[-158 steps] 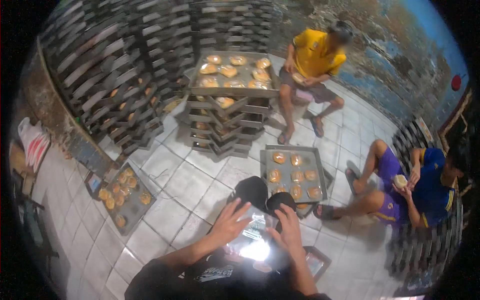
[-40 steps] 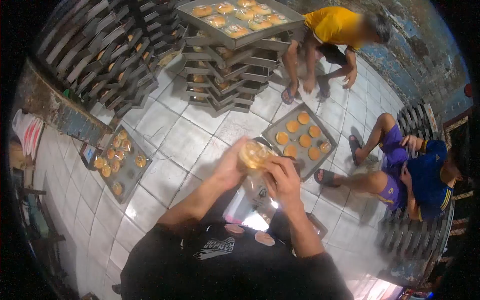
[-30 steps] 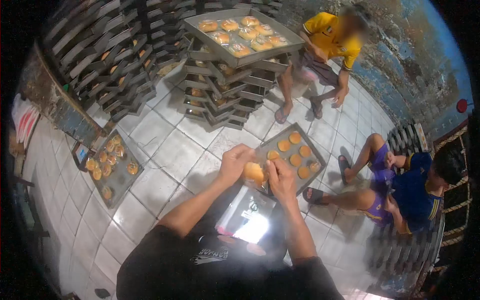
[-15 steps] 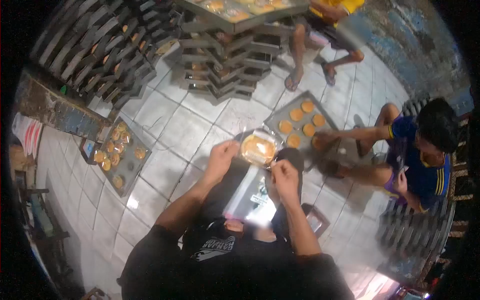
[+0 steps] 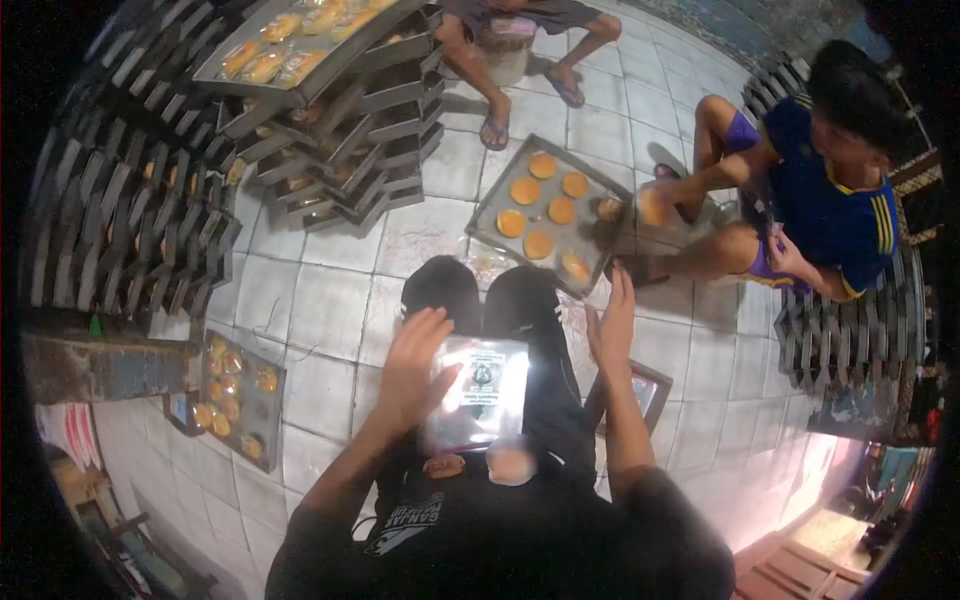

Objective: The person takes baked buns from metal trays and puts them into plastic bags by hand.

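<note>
Pale square tiles cover the floor (image 5: 320, 310), their joints dark and some surfaces marked with faint reddish stains. At the left, a low wall (image 5: 115, 372) shows worn patches of brown and dull blue. The upper wall (image 5: 730, 22) is mottled blue-grey, its surface rough and patchy. Tall stacks of metal trays (image 5: 110, 215) stand at the left—and another stack (image 5: 850, 330) rises at the right, near a lattice (image 5: 918, 182). At the lower right, slatted wooden furniture (image 5: 800, 570) sits near pinkish light on the floor; the outer edges fall dark.
</note>
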A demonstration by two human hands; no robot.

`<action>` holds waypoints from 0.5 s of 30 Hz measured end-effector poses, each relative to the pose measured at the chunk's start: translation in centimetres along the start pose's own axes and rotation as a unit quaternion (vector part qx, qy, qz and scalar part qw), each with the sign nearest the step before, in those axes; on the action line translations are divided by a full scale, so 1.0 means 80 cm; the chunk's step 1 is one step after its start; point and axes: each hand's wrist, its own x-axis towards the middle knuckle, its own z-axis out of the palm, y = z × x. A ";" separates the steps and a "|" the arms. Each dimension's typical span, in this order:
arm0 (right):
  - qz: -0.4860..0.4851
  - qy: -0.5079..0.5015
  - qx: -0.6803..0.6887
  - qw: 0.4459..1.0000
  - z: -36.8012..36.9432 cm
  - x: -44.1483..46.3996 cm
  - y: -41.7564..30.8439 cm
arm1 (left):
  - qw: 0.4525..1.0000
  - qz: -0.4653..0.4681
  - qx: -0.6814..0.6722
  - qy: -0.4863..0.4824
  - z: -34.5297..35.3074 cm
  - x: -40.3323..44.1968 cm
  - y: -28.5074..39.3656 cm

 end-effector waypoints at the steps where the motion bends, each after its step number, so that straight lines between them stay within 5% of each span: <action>1: 0.010 -0.047 0.058 0.997 -0.006 -0.016 -0.006 | 0.991 0.018 0.122 -0.046 -0.002 -0.013 0.005; 4: 0.002 -0.155 0.211 0.965 -0.049 -0.052 -0.067 | 0.973 0.062 0.215 -0.053 0.021 -0.041 -0.024; 6: -0.120 -0.193 0.248 0.942 -0.091 -0.039 -0.119 | 0.976 0.138 0.167 0.001 0.032 -0.057 -0.039; 8: -0.120 -0.195 0.278 0.933 -0.113 -0.031 -0.144 | 0.977 0.185 0.097 0.040 0.028 -0.064 -0.031; 10: -0.222 -0.268 0.240 0.906 -0.120 -0.025 -0.148 | 0.986 0.131 0.058 0.084 0.033 -0.058 -0.012; 11: -0.206 -0.242 0.259 0.912 -0.131 -0.015 -0.155 | 0.986 -0.056 -0.154 -0.036 0.016 -0.049 0.002; 13: -0.201 -0.283 0.324 0.880 -0.140 0.022 -0.142 | 0.949 -0.099 -0.166 -0.248 -0.013 -0.027 0.002; 14: -0.199 -0.315 0.380 0.847 -0.132 0.043 -0.124 | 0.946 -0.114 -0.170 -0.253 -0.024 -0.017 -0.006; 15: -0.070 -0.372 0.446 0.811 -0.114 0.062 -0.097 | 0.938 -0.171 -0.176 -0.244 -0.031 -0.008 -0.013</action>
